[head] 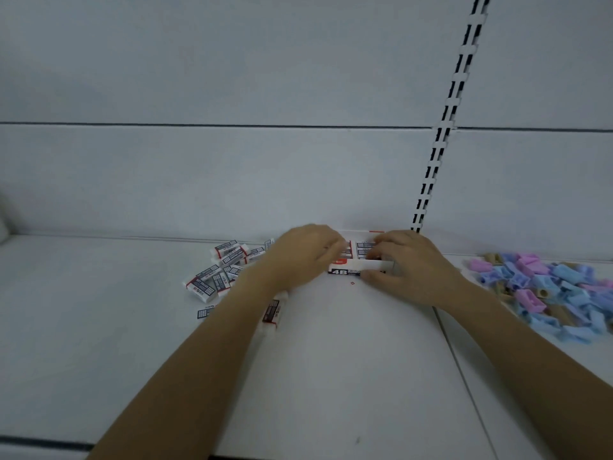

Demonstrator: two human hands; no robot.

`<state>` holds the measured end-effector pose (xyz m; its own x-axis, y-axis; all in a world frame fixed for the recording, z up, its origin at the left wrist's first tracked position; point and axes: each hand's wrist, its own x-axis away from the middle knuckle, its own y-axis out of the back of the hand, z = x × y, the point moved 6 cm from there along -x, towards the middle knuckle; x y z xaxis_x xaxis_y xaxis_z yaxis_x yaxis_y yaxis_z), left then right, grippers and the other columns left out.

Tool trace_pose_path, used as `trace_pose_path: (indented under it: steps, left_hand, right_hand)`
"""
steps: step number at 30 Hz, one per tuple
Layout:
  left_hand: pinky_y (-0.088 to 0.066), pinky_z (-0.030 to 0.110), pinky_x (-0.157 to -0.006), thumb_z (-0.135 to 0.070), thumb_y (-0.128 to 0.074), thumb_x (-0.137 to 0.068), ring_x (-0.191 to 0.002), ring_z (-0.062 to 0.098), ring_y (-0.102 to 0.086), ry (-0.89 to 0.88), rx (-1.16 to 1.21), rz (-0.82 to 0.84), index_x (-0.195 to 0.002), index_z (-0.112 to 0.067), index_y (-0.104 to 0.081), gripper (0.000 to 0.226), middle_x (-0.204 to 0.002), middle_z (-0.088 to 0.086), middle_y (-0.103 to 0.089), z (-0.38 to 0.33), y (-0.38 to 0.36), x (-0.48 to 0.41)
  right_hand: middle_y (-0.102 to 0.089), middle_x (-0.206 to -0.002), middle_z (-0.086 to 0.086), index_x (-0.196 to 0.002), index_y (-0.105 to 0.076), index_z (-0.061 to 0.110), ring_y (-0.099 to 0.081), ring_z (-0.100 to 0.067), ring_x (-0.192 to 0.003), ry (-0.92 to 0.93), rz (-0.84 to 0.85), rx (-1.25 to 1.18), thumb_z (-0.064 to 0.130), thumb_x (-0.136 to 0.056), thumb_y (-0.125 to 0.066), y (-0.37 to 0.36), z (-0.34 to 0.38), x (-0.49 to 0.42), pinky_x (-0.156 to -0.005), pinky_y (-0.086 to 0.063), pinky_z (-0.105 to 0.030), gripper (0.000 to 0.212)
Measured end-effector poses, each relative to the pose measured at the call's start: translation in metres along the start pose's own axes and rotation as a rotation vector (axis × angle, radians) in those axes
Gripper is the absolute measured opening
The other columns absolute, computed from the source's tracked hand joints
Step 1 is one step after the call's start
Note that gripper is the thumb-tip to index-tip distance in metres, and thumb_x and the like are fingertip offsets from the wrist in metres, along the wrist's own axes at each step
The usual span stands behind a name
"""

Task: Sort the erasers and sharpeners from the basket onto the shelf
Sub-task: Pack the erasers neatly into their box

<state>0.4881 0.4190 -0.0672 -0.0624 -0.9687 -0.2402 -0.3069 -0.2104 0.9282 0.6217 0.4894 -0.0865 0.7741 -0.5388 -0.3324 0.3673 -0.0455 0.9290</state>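
Note:
A small white open box [351, 267] marked "4B" stands on the white shelf [331, 376] near the back wall, with white erasers in dark sleeves packed inside it [362, 246]. My left hand [306, 252] reaches into the box's left side, its fingertips curled on the erasers there. My right hand [409, 260] holds the box's right end, thumb along the front wall and fingers over the erasers. A loose pile of the same erasers [225, 263] lies left of my left arm, and one more eraser [272, 312] lies under that forearm.
A heap of blue, pink and tan sharpeners [557, 287] covers the adjoining shelf board at the right. A slotted upright rail [441, 127] runs up the back wall behind the box. The shelf's front edge runs along the bottom left.

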Motion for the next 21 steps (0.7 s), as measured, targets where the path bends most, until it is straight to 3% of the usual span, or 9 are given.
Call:
trace_pose_path:
  steps: [2, 5, 9, 14, 18, 21]
  left_hand:
    - [-0.038, 0.031, -0.095, -0.025, -0.039, -0.098, -0.110, 0.019, -0.051, 0.067, 0.028, -0.064, -0.114, -0.012, -0.060, 0.030, -0.117, 0.004, -0.060, 0.014, 0.020, 0.003]
    - [-0.042, 0.030, -0.091, -0.008, -0.045, -0.092, -0.099, 0.017, -0.054, 0.216, 0.043, -0.144, -0.107, -0.013, -0.062, 0.024, -0.110, 0.003, -0.060, 0.048, 0.042, 0.017]
    - [-0.042, 0.027, -0.086, 0.003, -0.043, -0.085, -0.091, 0.013, -0.052, 0.369, 0.012, -0.006, -0.105, -0.013, -0.063, 0.033, -0.113, 0.004, -0.062, 0.070, 0.043, 0.030]
    - [-0.037, 0.027, -0.085, -0.005, -0.052, -0.087, -0.107, 0.019, -0.052, 0.427, -0.050, 0.138, -0.116, -0.015, -0.060, 0.032, -0.123, 0.005, -0.056, 0.072, 0.036, 0.034]
    - [-0.040, 0.027, -0.085, -0.012, -0.060, -0.085, -0.106, 0.022, -0.054, 0.446, -0.063, 0.147, -0.114, -0.014, -0.061, 0.028, -0.120, 0.005, -0.059, 0.076, 0.030, 0.034]
    - [-0.043, 0.033, -0.093, -0.018, -0.060, -0.086, -0.108, 0.022, -0.053, 0.452, -0.053, 0.118, -0.116, -0.020, -0.058, 0.030, -0.120, 0.003, -0.058, 0.077, 0.024, 0.032]
  right_hand:
    - [-0.057, -0.122, -0.001, -0.111, -0.063, 0.017, -0.047, -0.023, -0.117, 0.011, -0.087, -0.018, 0.066, -0.072, -0.041, 0.004, 0.005, 0.000, -0.098, -0.031, -0.034, 0.066]
    - [-0.062, -0.114, -0.005, -0.108, -0.065, 0.012, -0.053, -0.027, -0.110, 0.093, -0.228, -0.075, 0.048, -0.080, -0.044, 0.011, 0.025, 0.000, -0.095, -0.032, -0.030, 0.050]
    - [-0.065, -0.108, -0.006, -0.108, -0.064, 0.010, -0.055, -0.022, -0.102, 0.341, -0.275, -0.105, 0.026, -0.085, -0.047, 0.003, 0.077, 0.002, -0.090, -0.035, -0.029, 0.033]
    - [-0.065, -0.112, -0.006, -0.110, -0.065, 0.010, -0.059, -0.027, -0.101, 0.535, -0.208, -0.093, 0.024, -0.091, -0.042, -0.017, 0.117, 0.001, -0.088, -0.046, -0.036, 0.033]
    - [-0.069, -0.092, -0.007, -0.095, -0.066, 0.008, -0.064, -0.028, -0.081, 0.467, -0.129, -0.157, 0.024, -0.085, -0.048, -0.025, 0.118, -0.006, -0.069, -0.052, -0.036, 0.026]
    - [-0.066, -0.084, -0.008, -0.089, -0.062, 0.008, -0.061, -0.028, -0.076, 0.411, -0.125, -0.171, 0.017, -0.081, -0.058, -0.026, 0.116, -0.009, -0.065, -0.042, -0.038, 0.013]
